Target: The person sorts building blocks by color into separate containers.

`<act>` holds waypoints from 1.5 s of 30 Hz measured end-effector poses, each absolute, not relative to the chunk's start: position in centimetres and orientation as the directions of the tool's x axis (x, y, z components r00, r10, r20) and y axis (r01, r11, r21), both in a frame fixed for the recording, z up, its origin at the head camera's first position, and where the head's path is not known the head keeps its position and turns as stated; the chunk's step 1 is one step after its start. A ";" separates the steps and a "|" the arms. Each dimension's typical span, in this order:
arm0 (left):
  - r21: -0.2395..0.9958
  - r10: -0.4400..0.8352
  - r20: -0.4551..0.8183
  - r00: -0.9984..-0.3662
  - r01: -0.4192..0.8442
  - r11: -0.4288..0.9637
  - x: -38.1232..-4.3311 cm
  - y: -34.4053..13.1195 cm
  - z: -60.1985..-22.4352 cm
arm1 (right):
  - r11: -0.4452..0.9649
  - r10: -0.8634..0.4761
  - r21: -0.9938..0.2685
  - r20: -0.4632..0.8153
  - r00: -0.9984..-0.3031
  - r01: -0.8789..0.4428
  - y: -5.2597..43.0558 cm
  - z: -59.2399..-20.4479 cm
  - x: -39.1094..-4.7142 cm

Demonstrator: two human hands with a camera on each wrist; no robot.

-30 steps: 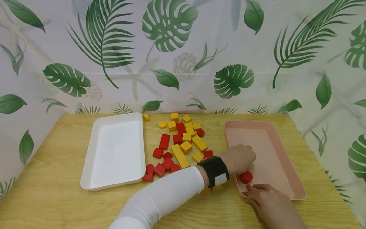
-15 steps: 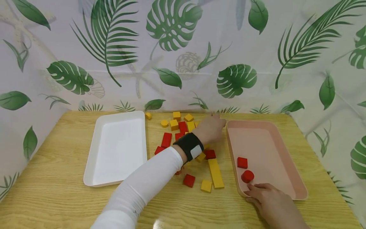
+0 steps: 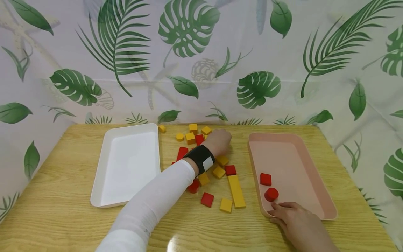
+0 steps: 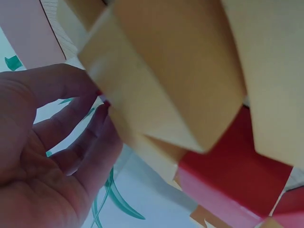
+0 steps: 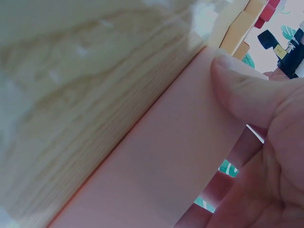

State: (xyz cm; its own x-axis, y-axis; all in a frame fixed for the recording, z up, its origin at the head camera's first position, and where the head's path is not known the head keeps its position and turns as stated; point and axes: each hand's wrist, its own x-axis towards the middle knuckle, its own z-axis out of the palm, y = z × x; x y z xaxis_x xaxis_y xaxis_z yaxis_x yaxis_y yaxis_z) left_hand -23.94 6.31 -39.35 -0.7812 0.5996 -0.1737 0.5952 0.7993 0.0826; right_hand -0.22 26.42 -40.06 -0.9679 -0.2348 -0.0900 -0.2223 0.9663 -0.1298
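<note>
My left hand (image 3: 219,141) reaches down into the far part of a pile of red and yellow wooden blocks. In the left wrist view its thumb and fingertips (image 4: 83,88) come together at a small red block (image 4: 102,98), mostly hidden by the fingers, beside a yellow block (image 4: 142,90). My right hand (image 3: 297,220) grips the near left corner of a pink tray (image 3: 296,157), thumb (image 5: 232,76) against the outside of the wall and fingers over the rim. Inside the tray, close to those fingers, lie a red cylinder (image 3: 271,194) and a red cube (image 3: 266,179).
A white tray (image 3: 133,164) stands on the left of the wooden table (image 3: 63,217). Between the trays lie several blocks, among them a long yellow block (image 3: 237,191), a yellow square block (image 3: 226,205) and a red square block (image 3: 207,199). A leaf-patterned cloth (image 3: 217,63) hangs behind.
My left hand has left the pink tray, where a red cube now lies beside the cylinder, and moved left and away to the far blocks. The right hand stays at the tray's corner.
</note>
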 end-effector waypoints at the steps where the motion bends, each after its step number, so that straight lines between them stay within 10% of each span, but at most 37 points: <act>1: 0.077 0.601 -0.174 -0.780 0.597 0.798 -24.0 6.3 -39.4 | 0.967 -0.234 -0.129 -0.093 -0.968 -0.221 26.4 -40.1 -0.2; 15: 0.131 0.693 -0.068 -0.718 0.682 0.720 -20.9 10.6 -35.8 | 0.964 -0.241 -0.135 -0.077 -0.967 -0.229 26.5 -40.0 -0.1; 23: -0.034 0.790 -0.087 -0.606 0.795 0.606 -18.3 15.1 -36.8 | 0.971 -0.211 -0.147 -0.162 -0.964 -0.188 26.4 -39.8 -0.3; 45: 0.086 0.801 -0.132 -0.584 0.799 0.596 -17.7 16.0 -38.2 | 0.965 -0.238 -0.140 -0.098 -0.966 -0.224 26.5 -39.8 -0.2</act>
